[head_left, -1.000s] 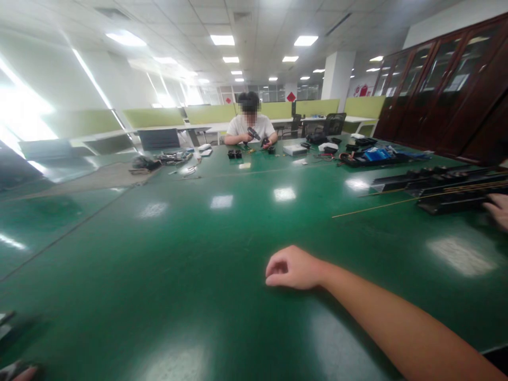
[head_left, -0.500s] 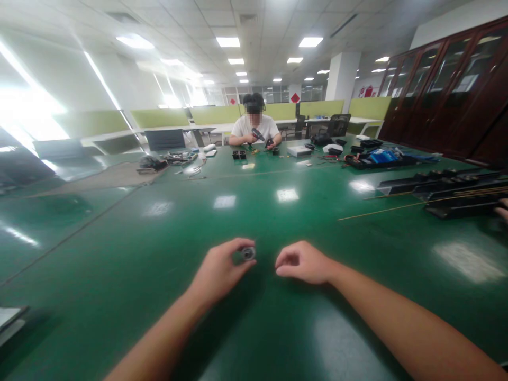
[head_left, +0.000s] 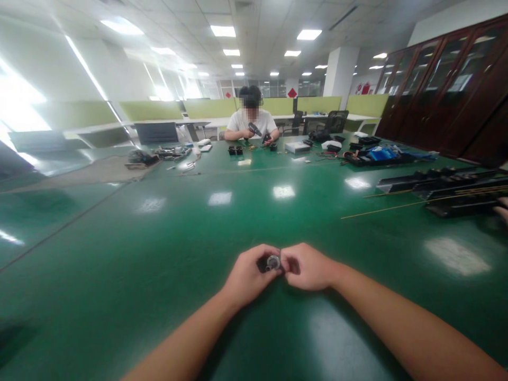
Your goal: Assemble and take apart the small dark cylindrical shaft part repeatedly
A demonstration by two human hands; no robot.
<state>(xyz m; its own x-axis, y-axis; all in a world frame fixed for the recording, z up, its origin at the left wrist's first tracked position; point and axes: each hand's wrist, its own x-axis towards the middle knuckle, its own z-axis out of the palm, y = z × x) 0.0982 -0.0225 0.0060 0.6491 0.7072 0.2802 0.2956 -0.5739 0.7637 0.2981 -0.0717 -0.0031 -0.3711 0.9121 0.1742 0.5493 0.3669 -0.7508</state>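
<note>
My left hand (head_left: 252,275) grips a small round grey metal part (head_left: 273,262) between thumb and fingers, with its ringed, hollow-looking face towards me. Low over the green table, my right hand (head_left: 307,266) is closed, its fingers curled and the thumb pressed to them. Its fingertips meet the right side of the part and the left hand's fingertips. Whatever the right fingers pinch, if anything, is hidden. The exact kind of the metal part is too small to make out.
Across the green table (head_left: 178,222) a person (head_left: 251,124) in a white shirt holds a dark tool (head_left: 254,129). Black metal rails (head_left: 448,185) and thin yellowish rods (head_left: 377,211) lie at right, near another person's hand (head_left: 502,209). A blue item (head_left: 383,153) sits among cables behind them.
My left hand has moved right with the round metal part until it meets my right hand. The right hand has barely moved. The view has shifted slightly.
</note>
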